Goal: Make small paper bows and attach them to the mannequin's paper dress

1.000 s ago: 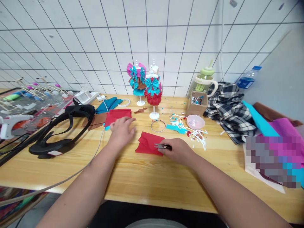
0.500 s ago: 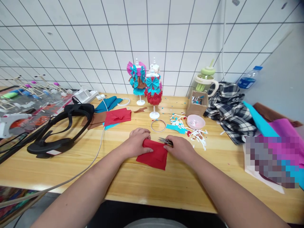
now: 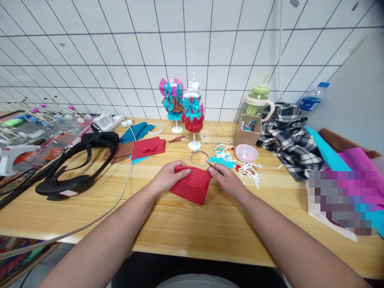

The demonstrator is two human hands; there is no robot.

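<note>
A red piece of cloth or crepe paper is spread between my hands above the wooden table. My left hand pinches its upper left edge, thumb on top. At its upper right corner, my right hand grips the red piece between thumb and finger and also holds small scissors, whose tips point up and left. Just beyond lies a thin metal ring. Two small dress forms in turquoise, red, brown and pink ruffles stand behind it.
White sticks and scraps, a pink dish and a cardboard box lie right of centre. At left are a black headset, a cable and folded red cloth. Checked cloth is at right.
The red piece has risen slightly toward the ring and tilted. My right hand now pinches its corner, and the scissors have turned, with their blades closer together. My left hand has shifted its hold.
</note>
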